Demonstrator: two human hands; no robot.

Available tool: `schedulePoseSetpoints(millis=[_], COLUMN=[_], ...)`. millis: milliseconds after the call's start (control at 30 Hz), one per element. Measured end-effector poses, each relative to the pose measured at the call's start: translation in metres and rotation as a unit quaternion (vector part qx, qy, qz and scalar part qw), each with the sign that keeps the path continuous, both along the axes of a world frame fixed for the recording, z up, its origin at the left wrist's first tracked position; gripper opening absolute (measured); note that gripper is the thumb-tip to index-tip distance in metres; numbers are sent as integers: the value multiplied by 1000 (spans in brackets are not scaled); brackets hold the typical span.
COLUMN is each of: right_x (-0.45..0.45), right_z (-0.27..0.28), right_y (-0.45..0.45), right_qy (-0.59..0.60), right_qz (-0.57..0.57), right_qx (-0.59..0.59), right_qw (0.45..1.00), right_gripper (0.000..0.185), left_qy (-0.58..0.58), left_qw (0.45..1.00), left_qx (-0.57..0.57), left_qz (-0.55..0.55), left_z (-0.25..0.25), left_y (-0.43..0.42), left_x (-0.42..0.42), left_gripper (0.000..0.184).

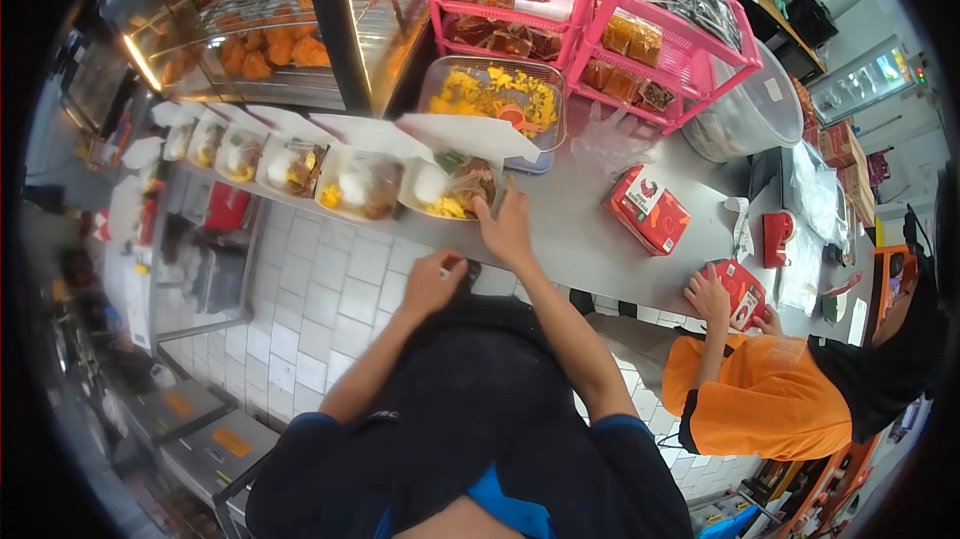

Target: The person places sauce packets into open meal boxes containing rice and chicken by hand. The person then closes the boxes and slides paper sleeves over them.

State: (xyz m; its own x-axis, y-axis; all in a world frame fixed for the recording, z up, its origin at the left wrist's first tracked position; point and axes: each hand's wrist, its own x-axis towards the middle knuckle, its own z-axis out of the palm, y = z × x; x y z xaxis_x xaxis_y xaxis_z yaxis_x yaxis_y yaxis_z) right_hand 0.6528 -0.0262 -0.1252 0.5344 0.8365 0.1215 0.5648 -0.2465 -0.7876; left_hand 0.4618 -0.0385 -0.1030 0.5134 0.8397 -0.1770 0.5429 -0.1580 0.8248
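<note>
My right hand point(508, 226) grips the right end of an open-lidded paper food box point(408, 197), thumb at the near side and fingers at the far side. Inside the box are white rice point(432, 182), yellow crumbled egg point(447, 206) and a clear packet of brown food point(474, 182). My left hand point(434, 284) is closed in front of the counter edge, below the box. Something small and dark point(470, 274) shows at its fingertips, too unclear to name. Left of this box stands another open box point(330, 201) with rice, egg and a brown packet.
Several more open boxes point(238, 154) line the counter edge leftward. Behind are a tray of yellow egg point(556, 139), pink racks point(588, 34) of packets and a fried-food cabinet point(335, 19). At right, a co-worker in orange point(770, 394) holds a red box point(738, 289); another red box point(648, 214) stands nearby.
</note>
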Motion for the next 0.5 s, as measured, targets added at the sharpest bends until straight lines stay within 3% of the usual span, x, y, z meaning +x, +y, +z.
schedulePoseSetpoints(millis=[100, 133, 233, 333, 433, 467, 500], right_x=[10, 21, 53, 77, 85, 79, 76], right_z=[-12, -17, 43, -26, -10, 21, 47], right_y=[2, -15, -57, -107, -118, -112, -101], right_qy=[72, 38, 87, 162, 182, 180, 49], right_qz=[-6, 10, 47, -13, -48, -114, -139], right_qx=[-75, -45, -133, -110, -129, -122, -64], right_qw=[995, 998, 986, 980, 974, 969, 987], right_gripper=[55, 56, 53, 53, 59, 60, 58], left_qy=[-14, -26, -69, -124, -67, -60, -68], left_qw=[996, 993, 979, 987, 992, 994, 991], left_qx=[30, 45, 75, -27, 64, -52, 70], left_qz=[83, 109, 179, 93, 86, 75, 92], left_z=[-2, -5, -11, -23, -32, -11, 7], left_y=[8, 12, 35, 58, 68, 73, 82], left_x=[-26, -28, -6, 39, 57, 53, 55], left_gripper=[23, 24, 25, 29, 32, 40, 43])
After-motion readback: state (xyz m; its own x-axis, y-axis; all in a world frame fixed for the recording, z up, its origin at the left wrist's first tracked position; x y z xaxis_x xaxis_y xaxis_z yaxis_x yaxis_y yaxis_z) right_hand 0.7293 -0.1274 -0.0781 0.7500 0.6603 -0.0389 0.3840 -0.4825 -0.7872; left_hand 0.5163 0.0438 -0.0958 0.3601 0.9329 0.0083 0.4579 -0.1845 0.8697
